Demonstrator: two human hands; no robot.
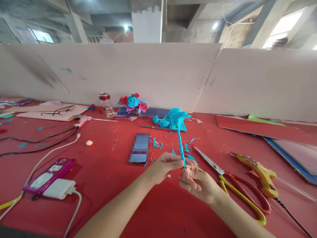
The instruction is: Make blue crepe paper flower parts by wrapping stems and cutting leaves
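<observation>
A turquoise paper flower [176,119] on a thin stem wrapped in turquoise paper stands upright over the red table [104,172]. My left hand [164,167] pinches the stem's lower end between thumb and fingers. My right hand [198,183] is curled just below and to the right, its fingertips touching the same stem end. Small turquoise paper roses [159,122] lie on the table behind the flower.
Scissors [235,188] with yellow and red handles and a yellow glue gun [262,175] lie to the right. A phone [139,148] lies ahead, a purple power strip [49,177] with a white charger and cables at left. A bouquet [132,103], a jar [106,104], glasses [61,110] and coloured sheets [284,135] sit by the white partition.
</observation>
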